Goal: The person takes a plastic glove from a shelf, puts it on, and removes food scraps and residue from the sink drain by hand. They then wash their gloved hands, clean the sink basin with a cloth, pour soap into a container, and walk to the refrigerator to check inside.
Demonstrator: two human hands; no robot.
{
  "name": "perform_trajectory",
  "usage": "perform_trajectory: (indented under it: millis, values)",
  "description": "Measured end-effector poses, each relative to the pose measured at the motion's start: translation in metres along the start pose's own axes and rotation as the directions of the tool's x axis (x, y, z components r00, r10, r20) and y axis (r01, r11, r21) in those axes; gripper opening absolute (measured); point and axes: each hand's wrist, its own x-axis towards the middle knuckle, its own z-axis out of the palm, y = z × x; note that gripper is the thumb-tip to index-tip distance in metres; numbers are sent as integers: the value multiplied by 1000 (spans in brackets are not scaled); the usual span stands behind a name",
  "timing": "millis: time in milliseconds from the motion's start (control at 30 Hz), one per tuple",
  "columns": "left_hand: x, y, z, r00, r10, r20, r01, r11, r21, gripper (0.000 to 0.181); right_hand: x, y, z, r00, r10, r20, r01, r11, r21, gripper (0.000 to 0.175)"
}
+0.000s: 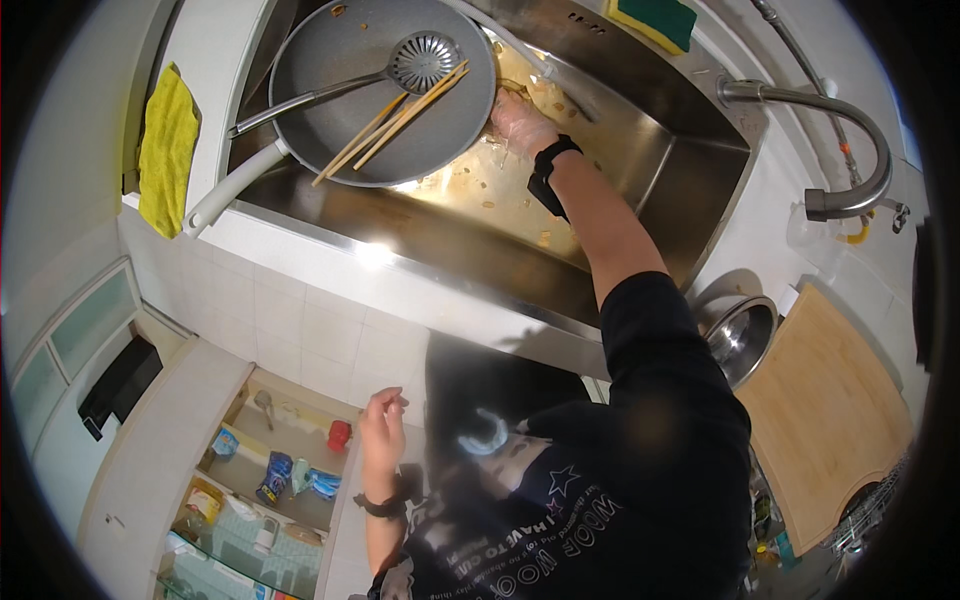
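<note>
My right hand [521, 124] reaches down into the stainless steel sink [697, 180], beside the rim of a grey frying pan [330, 67]. It looks wet or covered by a thin clear film. Its fingertips are hidden among brownish food scraps [517, 84], so their grip does not show. Inside the pan lie a slotted metal skimmer [426, 61] and several wooden chopsticks [405, 127]. The pan's pale handle [236, 187] rests across the sink's front edge. My left hand [384, 431] hangs empty in front of my body, fingers loosely bent, away from the sink.
A grey hose [510, 37] runs into the sink, whose bottom holds scattered food bits. A yellow cloth [169, 154] lies on the left counter. Behind are a green-yellow sponge [656, 22] and curved faucet [874, 165]. A metal bowl [742, 341] and wooden cutting board [832, 420] stand right. Below-left is an open drawer [300, 420].
</note>
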Motion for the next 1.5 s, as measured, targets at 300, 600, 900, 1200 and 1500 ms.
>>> perform_trajectory:
  millis: [300, 600, 900, 1200, 1500]
  values:
    - [-6, -9, 4, 1000, 1, 30, -2, 999, 36, 18, 12, -10, -11, 976, 159, 146, -183, 967, 176, 31]
    - [-6, -9, 8, 998, -48, 43, 47, 999, 26, 18, 31, 8, 15, 972, -13, 234, 89, 944, -317, 29]
    - [-3, -2, 11, 999, -37, 31, 35, 997, 70, 16, 20, 11, 7, 939, -178, 295, 298, 851, -432, 29]
    - [-6, -2, 9, 995, -95, 24, 93, 993, 68, 17, 11, -17, -19, 825, -109, 554, 439, 742, -508, 30]
    - [-3, 1, 9, 996, -89, 24, 87, 994, 66, 15, 11, -17, -27, 794, -59, 605, 446, 733, -514, 25]
